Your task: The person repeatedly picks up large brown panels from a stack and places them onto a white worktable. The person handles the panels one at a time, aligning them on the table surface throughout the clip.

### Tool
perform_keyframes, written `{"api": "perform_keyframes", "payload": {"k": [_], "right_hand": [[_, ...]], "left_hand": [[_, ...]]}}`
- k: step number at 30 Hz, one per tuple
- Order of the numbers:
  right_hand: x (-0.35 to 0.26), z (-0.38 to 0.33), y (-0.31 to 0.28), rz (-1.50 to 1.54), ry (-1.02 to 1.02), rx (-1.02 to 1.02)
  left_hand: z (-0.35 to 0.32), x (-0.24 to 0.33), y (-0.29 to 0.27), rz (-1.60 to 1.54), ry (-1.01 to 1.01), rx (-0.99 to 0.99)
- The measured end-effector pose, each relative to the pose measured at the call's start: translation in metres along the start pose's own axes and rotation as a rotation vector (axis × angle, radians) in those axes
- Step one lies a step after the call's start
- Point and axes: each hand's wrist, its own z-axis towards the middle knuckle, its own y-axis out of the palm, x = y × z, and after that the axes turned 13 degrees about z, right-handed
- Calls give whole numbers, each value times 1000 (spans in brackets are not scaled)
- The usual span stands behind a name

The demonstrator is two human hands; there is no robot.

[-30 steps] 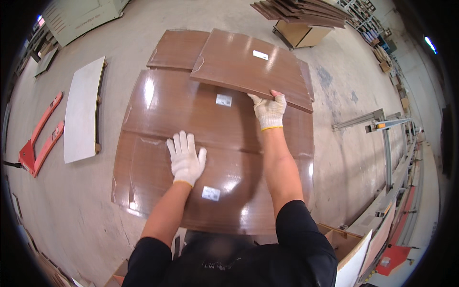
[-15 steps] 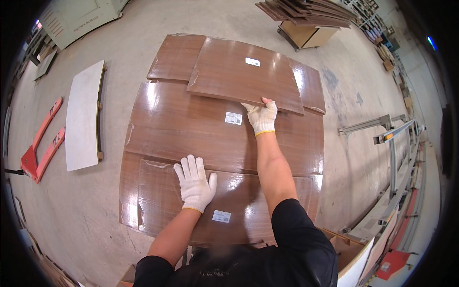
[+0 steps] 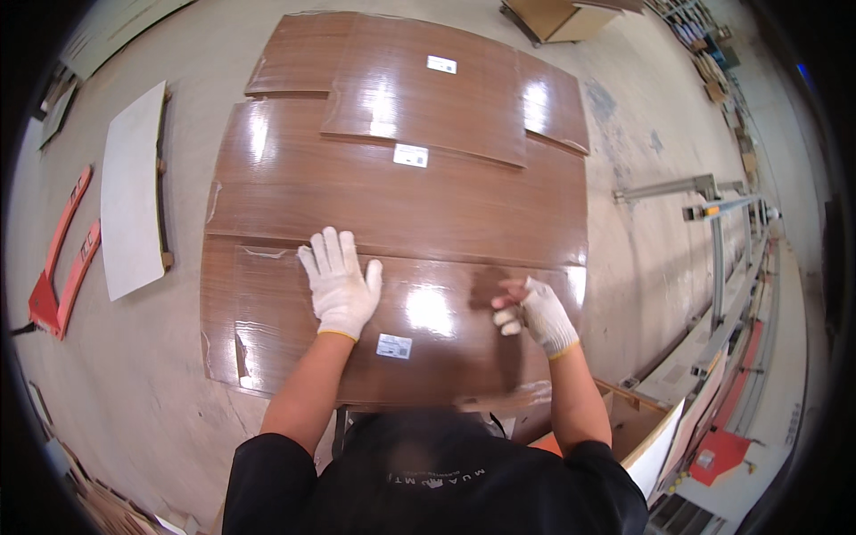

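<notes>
Head view, left hand (image 3: 339, 285): spread flat, palm down on the nearest glossy brown panel (image 3: 303, 357).
Right hand (image 3: 535, 312): fingers loosely curled, holding nothing, just over that panel.
Progress: several wrapped panels (image 3: 401, 192) lie overlapped; the nearest is unshifted.
Room: bare concrete floor (image 3: 178, 374) left; metal frame (image 3: 704, 192) crowds the right.

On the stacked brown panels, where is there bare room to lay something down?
Free: the middle panel between its white label and the left hand; also the glossy stretch between the left hand and right hand. Crowded: the far end, where the top panel overlaps.
</notes>
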Motion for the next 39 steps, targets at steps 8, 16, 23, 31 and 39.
{"api": "perform_keyframes", "payload": {"k": [8,16,23,31,39], "right_hand": [[89,-191,-140,-231,-166,576],[281,-414,-335,413,-654,1469],[404,-473,-460,1122,-1086,1705],[420,-459,-478,1038,-1237,1464],[437,-478,-474,1145,-1620,1164]], "left_hand": [[-6,1,3,31,124,393],[-26,43,-14,378,91,39],[-173,318,-93,-834,622,-165],[-462,739,-187,-963,1691,-843],[-709,922,-160,-1025,856,-1908]]}}
